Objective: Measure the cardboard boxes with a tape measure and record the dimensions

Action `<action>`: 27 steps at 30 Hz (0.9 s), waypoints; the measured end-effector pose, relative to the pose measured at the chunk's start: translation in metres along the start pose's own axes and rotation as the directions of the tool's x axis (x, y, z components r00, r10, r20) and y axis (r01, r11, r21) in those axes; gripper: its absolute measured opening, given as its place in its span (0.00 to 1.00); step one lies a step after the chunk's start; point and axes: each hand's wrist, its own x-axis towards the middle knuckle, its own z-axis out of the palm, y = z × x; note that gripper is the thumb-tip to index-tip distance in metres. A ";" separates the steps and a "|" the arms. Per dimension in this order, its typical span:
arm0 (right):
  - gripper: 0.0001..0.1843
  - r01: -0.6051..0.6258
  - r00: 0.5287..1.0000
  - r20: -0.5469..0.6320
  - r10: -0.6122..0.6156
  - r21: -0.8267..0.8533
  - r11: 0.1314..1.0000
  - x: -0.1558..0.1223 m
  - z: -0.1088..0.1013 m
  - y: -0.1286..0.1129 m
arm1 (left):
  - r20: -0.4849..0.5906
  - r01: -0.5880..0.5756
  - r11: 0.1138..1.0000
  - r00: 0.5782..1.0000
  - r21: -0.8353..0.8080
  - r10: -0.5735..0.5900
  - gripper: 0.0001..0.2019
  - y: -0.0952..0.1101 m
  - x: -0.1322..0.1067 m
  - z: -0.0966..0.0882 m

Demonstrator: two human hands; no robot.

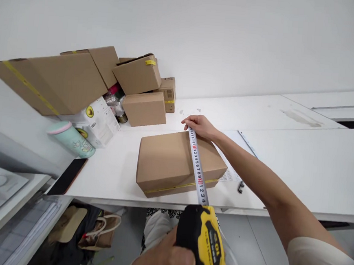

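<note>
White table (299, 170) | oblong cardboard box (165, 156) | flat silvery tape blade (196, 162)

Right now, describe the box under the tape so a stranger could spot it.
Find the white table. Near its front edge, midway across the view, sits a brown box. Unlike the boxes piled at the left, it has a tape running over its top.

The head camera looks forward, down onto the table (299, 170).
</note>
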 end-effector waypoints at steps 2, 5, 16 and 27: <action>0.16 -0.038 0.999 -0.009 0.038 -0.009 0.999 0.005 0.002 0.009 | -0.004 -0.002 1.000 1.000 -0.013 0.002 0.41 -0.003 0.024 0.004; 0.12 -0.050 0.998 -0.032 0.049 -0.030 0.998 0.009 0.004 0.017 | -0.084 -0.043 0.999 0.996 -0.013 0.042 0.48 -0.005 0.046 0.009; 0.09 -0.141 0.983 0.130 0.133 0.056 0.988 0.007 0.000 0.020 | -0.158 0.015 0.999 0.987 -0.034 -0.020 0.58 -0.007 0.042 0.036; 0.25 -0.232 0.959 0.115 0.259 -0.205 0.951 -0.002 -0.007 0.013 | -0.158 -0.024 1.000 0.987 -0.005 0.023 0.57 -0.008 0.051 0.039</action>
